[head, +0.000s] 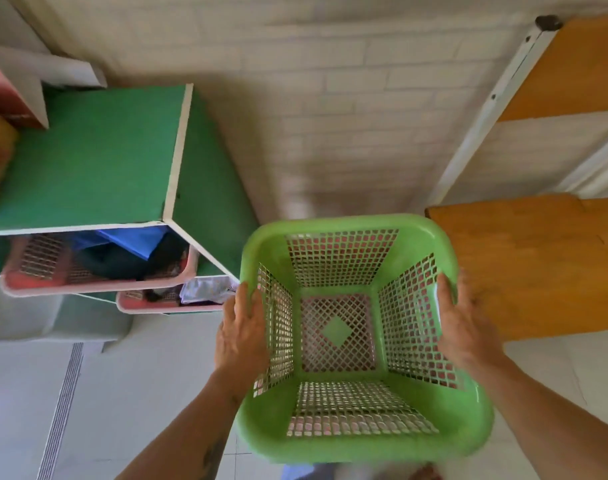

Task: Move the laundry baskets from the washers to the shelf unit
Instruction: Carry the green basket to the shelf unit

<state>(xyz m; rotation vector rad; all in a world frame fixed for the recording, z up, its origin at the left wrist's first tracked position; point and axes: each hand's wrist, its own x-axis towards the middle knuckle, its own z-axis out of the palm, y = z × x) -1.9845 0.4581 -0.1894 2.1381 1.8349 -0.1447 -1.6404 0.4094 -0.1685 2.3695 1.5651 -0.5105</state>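
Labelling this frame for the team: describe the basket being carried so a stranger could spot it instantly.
Start at the green cabinet on the left and the orange wooden shelves on the right. Between them, the left hand and right hand grip the green basket by its sides. Unlike the pink baskets of clothes in the cabinet, it is empty.

Both hands, left hand [241, 332] and right hand [463, 329], grip an empty green basket [430, 426] beside the wooden shelf [524, 268].

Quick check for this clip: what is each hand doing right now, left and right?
Left hand: closed on the left rim of the green basket, which is empty.
Right hand: closed on the basket's right rim.
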